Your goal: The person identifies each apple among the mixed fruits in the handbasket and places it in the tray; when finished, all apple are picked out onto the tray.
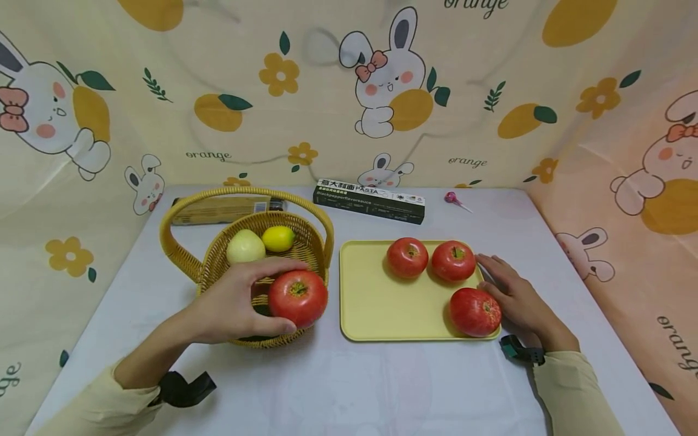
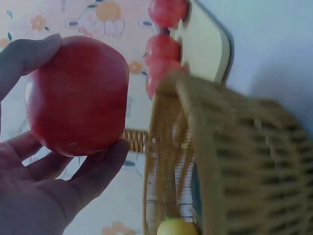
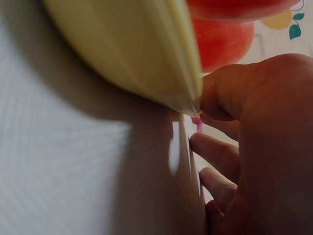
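Observation:
My left hand (image 1: 231,303) grips a red apple (image 1: 298,298), thumb on one side and fingers on the other. In the head view the apple appears over the front right part of a wicker basket (image 1: 327,242); the left wrist view has it above the rim. Inside the basket lie a pale round fruit (image 1: 246,247), a lemon (image 1: 279,238) and something dark green, mostly hidden. A yellow tray (image 1: 376,315) carries three more red apples (image 1: 407,258). My right hand (image 1: 518,300) rests at the tray's right edge, its thumb touching the rim and its fingers loosely spread on the table.
Behind the basket lies a long pack of pasta (image 1: 218,210), partly hidden by the handle (image 1: 245,191). A dark pasta box (image 1: 369,201) stands behind the tray. At the back right lies a wrapped lollipop (image 1: 452,198). Printed cloth walls (image 1: 327,121) enclose the table.

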Motion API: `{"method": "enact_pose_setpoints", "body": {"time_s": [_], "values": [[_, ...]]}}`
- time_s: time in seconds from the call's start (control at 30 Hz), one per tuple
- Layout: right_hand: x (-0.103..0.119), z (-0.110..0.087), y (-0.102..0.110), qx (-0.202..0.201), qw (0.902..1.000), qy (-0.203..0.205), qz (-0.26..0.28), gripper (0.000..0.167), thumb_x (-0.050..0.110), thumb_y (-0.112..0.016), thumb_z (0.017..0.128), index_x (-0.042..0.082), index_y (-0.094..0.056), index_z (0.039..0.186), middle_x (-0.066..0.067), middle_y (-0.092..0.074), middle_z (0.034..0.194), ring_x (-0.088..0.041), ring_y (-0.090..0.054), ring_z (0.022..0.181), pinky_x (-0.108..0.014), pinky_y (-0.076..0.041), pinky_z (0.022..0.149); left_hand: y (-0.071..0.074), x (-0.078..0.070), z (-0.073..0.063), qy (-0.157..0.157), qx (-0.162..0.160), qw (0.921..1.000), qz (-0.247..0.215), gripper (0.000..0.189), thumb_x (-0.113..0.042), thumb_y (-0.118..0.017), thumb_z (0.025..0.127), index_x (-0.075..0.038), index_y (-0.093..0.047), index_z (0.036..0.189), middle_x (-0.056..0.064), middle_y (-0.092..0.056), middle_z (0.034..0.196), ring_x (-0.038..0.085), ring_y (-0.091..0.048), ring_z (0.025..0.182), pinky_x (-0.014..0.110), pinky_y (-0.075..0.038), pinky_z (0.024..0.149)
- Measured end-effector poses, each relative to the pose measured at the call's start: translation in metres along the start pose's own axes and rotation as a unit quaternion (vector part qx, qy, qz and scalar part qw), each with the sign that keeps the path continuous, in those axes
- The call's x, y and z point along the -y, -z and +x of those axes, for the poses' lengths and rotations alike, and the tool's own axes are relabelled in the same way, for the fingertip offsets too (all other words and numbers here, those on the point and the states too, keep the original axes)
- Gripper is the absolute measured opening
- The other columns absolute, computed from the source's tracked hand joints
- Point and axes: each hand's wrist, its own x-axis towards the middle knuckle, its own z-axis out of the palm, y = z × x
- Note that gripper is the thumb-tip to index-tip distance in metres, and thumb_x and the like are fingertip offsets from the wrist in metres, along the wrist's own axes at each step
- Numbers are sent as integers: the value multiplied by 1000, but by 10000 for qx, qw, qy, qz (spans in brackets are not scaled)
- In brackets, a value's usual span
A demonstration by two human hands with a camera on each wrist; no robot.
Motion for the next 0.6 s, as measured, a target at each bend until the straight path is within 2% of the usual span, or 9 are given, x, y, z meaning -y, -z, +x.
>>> {"method": "enact_pose_setpoints", "body": {"time_s": [0.27,0.6], "values": [[-1,-1,0,-32,10000,0,-20,75,37,-63,111,32,-27,176,-25,-22,180,-55,-10,167,-95,-24,109,-25,-7,12,-303,167,9984,-451,81,-27,-98,82,-13,-62,154,3,-69,147,26,-66,131,36,-65,100],[0,0,0,25,9999,-161,5,76,38,-63,110,32,-25,176,-26,-17,181,-57,-10,166,-95,-24,108,-57,-18,37,-740,180,9944,-739,80,-20,-98,81,-13,-62,153,2,-70,145,21,-67,130,34,-61,106]]}}
